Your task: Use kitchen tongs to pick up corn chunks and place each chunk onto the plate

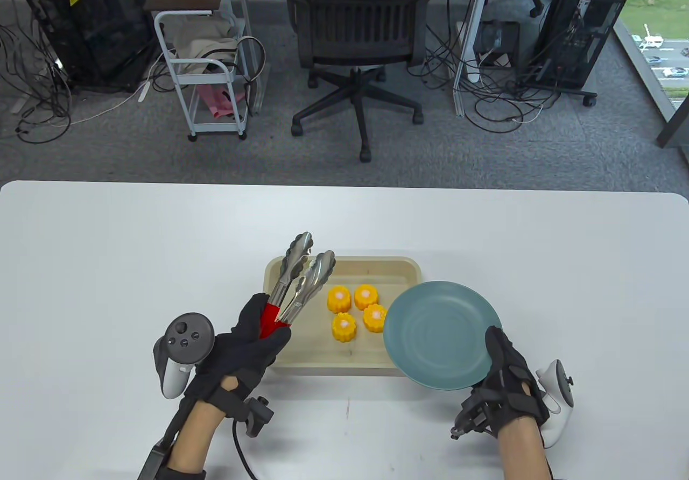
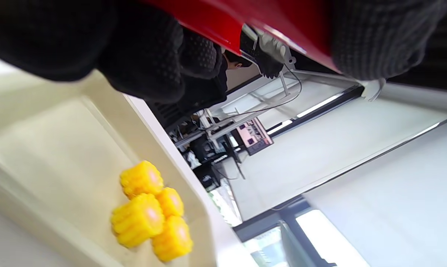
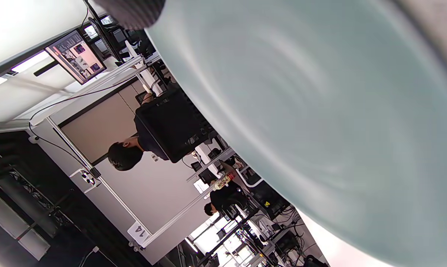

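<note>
My left hand (image 1: pixel 245 348) grips one pair of tongs (image 1: pixel 293 289) by its red handle, fingers curled round it, and the two steel arms point up and away from me with their scalloped tips slightly apart. The tips hang over the far left corner of the cream tray (image 1: pixel 401 267), and they hold nothing.

Four yellow corn chunks (image 1: pixel 356 311) stand in the tray in a tight cluster, cut ends up, near its right side. In the left wrist view I see the same four chunks (image 2: pixel 151 211) bunched together on the tray floor, close to the tray's rim.

My right hand (image 1: pixel 508 378) holds the one teal plate (image 1: pixel 438 334) by its near right rim, thumb lying over the edge. The plate is tilted and overlaps the right end of the tray; nothing lies on it. In the right wrist view the plate's surface (image 3: pixel 319 111) fills most of the picture.

The tray sits on the white bench (image 1: pixel 107 243).
</note>
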`<state>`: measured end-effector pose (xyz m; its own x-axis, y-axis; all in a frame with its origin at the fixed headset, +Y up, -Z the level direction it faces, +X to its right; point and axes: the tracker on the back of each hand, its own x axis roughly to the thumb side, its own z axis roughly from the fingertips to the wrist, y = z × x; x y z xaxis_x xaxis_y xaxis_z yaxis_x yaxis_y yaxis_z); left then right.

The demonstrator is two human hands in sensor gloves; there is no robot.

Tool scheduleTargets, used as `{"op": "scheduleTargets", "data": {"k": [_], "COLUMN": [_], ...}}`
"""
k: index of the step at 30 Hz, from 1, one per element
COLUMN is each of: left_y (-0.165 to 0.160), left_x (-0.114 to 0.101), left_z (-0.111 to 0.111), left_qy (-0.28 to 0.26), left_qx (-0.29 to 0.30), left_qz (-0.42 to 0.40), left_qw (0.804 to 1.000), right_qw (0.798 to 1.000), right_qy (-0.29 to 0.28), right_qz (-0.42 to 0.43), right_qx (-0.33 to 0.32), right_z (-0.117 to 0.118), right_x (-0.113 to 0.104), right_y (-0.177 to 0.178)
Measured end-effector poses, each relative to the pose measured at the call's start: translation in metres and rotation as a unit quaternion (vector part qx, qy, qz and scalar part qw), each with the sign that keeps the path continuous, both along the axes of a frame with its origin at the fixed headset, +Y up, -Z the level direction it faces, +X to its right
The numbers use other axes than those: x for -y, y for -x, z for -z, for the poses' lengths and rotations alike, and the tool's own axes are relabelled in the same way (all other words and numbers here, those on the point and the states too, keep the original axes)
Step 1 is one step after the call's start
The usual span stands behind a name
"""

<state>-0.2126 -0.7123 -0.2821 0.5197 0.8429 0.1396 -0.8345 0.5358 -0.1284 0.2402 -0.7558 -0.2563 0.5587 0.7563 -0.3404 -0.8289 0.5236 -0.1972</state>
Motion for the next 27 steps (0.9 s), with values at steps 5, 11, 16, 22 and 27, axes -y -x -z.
{"op": "scheduleTargets", "data": {"k": [5, 11, 16, 22, 27], "left_y": [-0.019, -0.039, -0.052, -0.061, -0.063], "left_x": [-0.001, 0.014, 0.019, 0.027, 0.033], "left_z": [-0.008, -0.009, -0.013, -0.012, -0.010], "left_qy": [0.025, 0.074, 0.084, 0.106, 0.125], "left_qx": [-0.021, -0.020, -0.034, -0.039, -0.044], "left_qz": [0.126, 0.233, 0.291, 0.340, 0.366], "left_qw": [0.991, 0.969, 0.952, 0.934, 0.921], "right_qw": [1.000, 1.000, 1.000, 1.000, 0.999], "right_qy": [-0.006, -0.010, -0.014, -0.017, -0.016], "right_qz": [-0.007, 0.004, 0.002, -0.003, -0.007], "right_qx": [0.001, -0.009, -0.015, -0.026, -0.027], "right_z": [-0.002, -0.001, -0.002, -0.002, -0.002], "right_x": [-0.001, -0.001, -0.002, -0.003, -0.002], "right_y": [-0.002, -0.002, 0.000, 0.002, 0.002]}}
